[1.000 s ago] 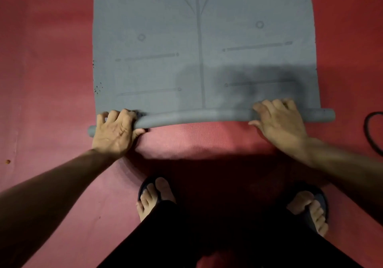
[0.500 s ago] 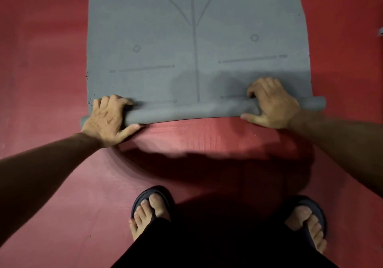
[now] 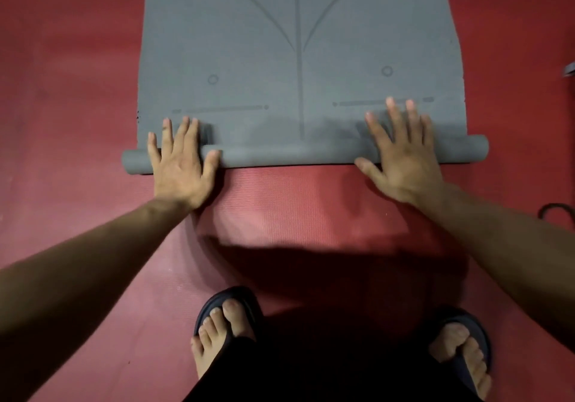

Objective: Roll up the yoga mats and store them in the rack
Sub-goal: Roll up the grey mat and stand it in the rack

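A: Where's the grey foam yoga mat [image 3: 298,59]?

B: On the red floor mat [image 3: 295,208], its near edge a thin roll. Left hand [image 3: 180,165] and right hand [image 3: 401,156] lie spread flat across that roll.

A: Risk?

B: Uneven pushing could skew it into a cone.

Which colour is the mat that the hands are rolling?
Grey, with darker printed lines; the yoga mat shows in the head view.

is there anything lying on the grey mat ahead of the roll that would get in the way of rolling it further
Nothing visible. Both hands, left hand and right hand, press flat on the roll, and the flat grey mat beyond it carries only printed lines.
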{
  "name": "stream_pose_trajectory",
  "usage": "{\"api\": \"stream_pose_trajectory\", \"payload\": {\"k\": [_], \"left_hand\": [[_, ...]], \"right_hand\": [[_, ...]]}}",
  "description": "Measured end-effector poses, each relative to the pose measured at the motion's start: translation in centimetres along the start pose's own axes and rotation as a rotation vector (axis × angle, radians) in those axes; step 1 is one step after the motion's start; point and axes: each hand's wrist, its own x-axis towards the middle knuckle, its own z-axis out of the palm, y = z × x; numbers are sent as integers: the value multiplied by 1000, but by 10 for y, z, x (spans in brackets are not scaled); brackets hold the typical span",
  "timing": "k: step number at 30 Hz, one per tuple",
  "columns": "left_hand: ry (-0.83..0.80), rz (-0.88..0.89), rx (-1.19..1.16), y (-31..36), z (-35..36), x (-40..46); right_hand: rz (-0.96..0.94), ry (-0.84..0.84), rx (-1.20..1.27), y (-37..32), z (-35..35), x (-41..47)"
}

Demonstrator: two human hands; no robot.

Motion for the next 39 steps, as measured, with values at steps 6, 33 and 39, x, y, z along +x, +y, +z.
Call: {"api": "stream_pose_trajectory", "payload": {"k": [6, 33, 39], "left_hand": [[-5, 312, 108, -15, -15, 34], [-184, 528, 160, -5, -24, -37], [-438, 452, 143, -2, -24, 15]], "right_hand": [[-252, -40, 68, 31, -15, 52], [-442, -113, 261, 34, -25, -32], [-537, 86, 187, 18, -40, -18]]}}
